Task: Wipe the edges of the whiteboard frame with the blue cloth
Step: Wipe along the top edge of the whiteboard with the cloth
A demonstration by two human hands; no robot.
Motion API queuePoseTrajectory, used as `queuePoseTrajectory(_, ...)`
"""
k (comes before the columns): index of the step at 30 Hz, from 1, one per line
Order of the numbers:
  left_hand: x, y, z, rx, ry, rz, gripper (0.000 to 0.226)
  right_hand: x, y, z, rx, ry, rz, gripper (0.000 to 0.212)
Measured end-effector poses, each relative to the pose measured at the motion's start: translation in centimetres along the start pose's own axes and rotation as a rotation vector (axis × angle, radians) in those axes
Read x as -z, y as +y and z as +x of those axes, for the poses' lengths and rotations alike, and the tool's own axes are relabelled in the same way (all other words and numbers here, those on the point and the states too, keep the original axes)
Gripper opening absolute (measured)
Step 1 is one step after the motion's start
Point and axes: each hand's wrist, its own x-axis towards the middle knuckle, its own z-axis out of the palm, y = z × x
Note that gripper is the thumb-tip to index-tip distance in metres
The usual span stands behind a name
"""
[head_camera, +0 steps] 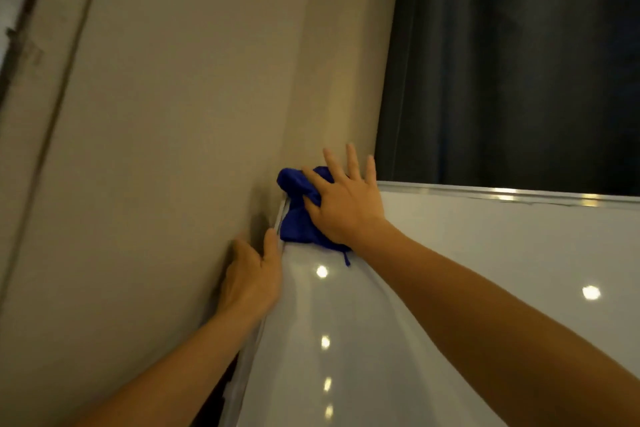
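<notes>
1. At the far left, a beige wall [166,114] fills the view, with a dark, blurred vertical strip [20,35] along its upper left edge; nothing stands against the wall's bare face.
2. The left hand [251,281] grips the left side rail of the whiteboard frame [502,193]: fingers curl behind the rail toward the wall, and the thumb lies along the rail's front. How tightly it clamps, I cannot tell.
3. The whiteboard [485,270] sits close against the wall at its left rail, so there is little gap on that side. Its glossy white face is bare of writing and shows only reflected ceiling lights [590,292]; no brand or label can be read.
4. The blue cloth [298,218] is bunched over the top left corner of the frame, draped from the corner down onto the board face.
5. The right hand [346,204] lies flat on the cloth, fingers spread wide and pointing up past the corner, palm pressing the cloth against the board.
6. To the right, the silver top rail runs uncovered to the view's edge, with a dark curtain [519,62] hanging behind and above it.
</notes>
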Motion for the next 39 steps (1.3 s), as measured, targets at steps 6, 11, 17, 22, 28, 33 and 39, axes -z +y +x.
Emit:
queuePoseTrajectory(6, -1.2, 2.5, 0.9, -0.219, -0.045, 0.188, 0.065, -0.2, 0.1, -1.3, -0.017, 0.155, 0.076, 0.065)
queuePoseTrajectory(11, -1.7, 6.5, 4.4, -0.531, 0.133, 0.496, 0.069, 2.0, 9.0, -2.4, -0.379, 0.273, 0.139, 0.06)
queuePoseTrajectory(17, -5.6, 11.7, 6.9, -0.832, 0.09, 0.597, 0.046, 2.4, 11.3, -6.0, -0.405, 0.255, 0.133, 0.076)
queuePoseTrajectory(22, -7.3, 14.0, 8.0, -0.811, -0.032, 0.631, 0.064, 1.8, 10.3, -5.4, -0.007, 0.058, 0.202, 0.072)
queuePoseTrajectory(28, -7.5, 13.7, 7.8, -0.785, 0.013, 0.617, 0.082, 2.1, 13.1, -7.0, -0.012, 0.082, 0.121, 0.065)
queuePoseTrajectory(33, -7.5, 13.6, 6.7, -0.785, 0.031, 0.604, 0.09, 3.1, 18.9, -9.2, -0.441, 0.094, 0.008, 0.068)
queuePoseTrajectory(39, -7.2, 13.9, 6.6, -0.772, 0.032, 0.569, 0.081, 2.1, 12.8, -7.3, -0.492, 0.129, 0.034, 0.065)
